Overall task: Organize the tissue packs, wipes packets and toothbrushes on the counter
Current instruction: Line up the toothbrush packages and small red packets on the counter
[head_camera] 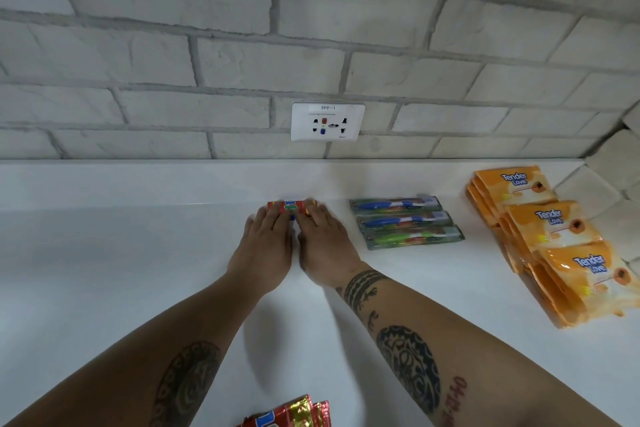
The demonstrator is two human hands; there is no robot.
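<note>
Toothbrushes (407,221) between red packet (289,206) and orange packets (550,222), wall socket (328,121) behind

Orange wipes packets (550,236); red packs (291,206); white counter (138,270).

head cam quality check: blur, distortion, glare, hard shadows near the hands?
Head view: wide-angle lens bows the brick wall lines; left hand, right hand and the red pack under their fingers are motion-smeared; soft shadows lie on the counter beside the forearms; no harsh glare, only sheen on the foil packs cropped at the bottom edge; orange packets' print is readable.
</note>
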